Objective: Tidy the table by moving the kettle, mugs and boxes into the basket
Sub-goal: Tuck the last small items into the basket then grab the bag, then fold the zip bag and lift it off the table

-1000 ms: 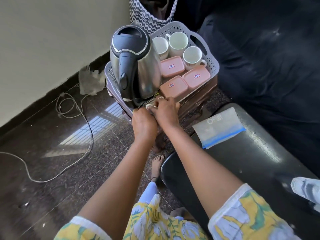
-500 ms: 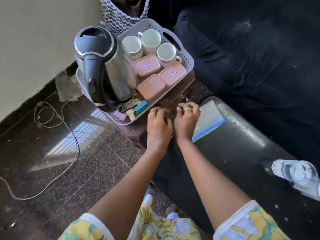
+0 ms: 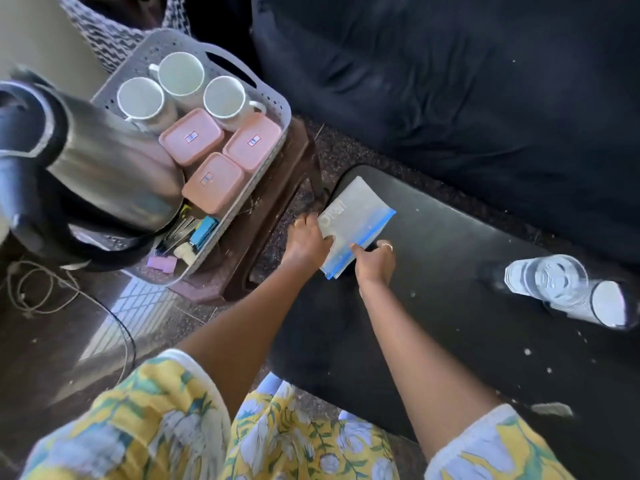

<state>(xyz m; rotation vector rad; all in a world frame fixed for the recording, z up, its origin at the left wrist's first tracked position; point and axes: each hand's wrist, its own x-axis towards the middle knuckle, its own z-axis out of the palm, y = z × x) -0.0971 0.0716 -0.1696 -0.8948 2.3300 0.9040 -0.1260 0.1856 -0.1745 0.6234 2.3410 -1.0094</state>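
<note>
1. the kettle, three mugs and three pink boxes all sit inside the basket. by my reading the named part of the tidy-up is done. the kettle fills the basket's near left end, the mugs stand at the far end, and the boxes lie between them along the right wall.
2. the basket rests on a brown stool, just beside the far left corner of the black tabletop.
3. a flat plastic bag with a blue strip lies at that corner. the left hand grips its left edge with curled fingers. the right hand pinches it at the blue strip near the bag's near edge.
4. risk: the bag looks thin and slick, so a two-edge pinch could let it sag or slip out if it is lifted fast.
5. risk: the basket is crowded. if the bag is pushed in beside the boxes, it could nudge a mug against its neighbour or shove the small bits at the near end over the low wall.
6. risk: the kettle is tall and heavy at one end, and the basket seems to reach the stool's near edge. a knock from an arm could tip it there.
7. risk: a cord trails on the floor by the stool, and a foot could catch it.
8. risk: something of clear glass, blurred, lies near the tabletop's right edge. a jolt might roll it.
</note>
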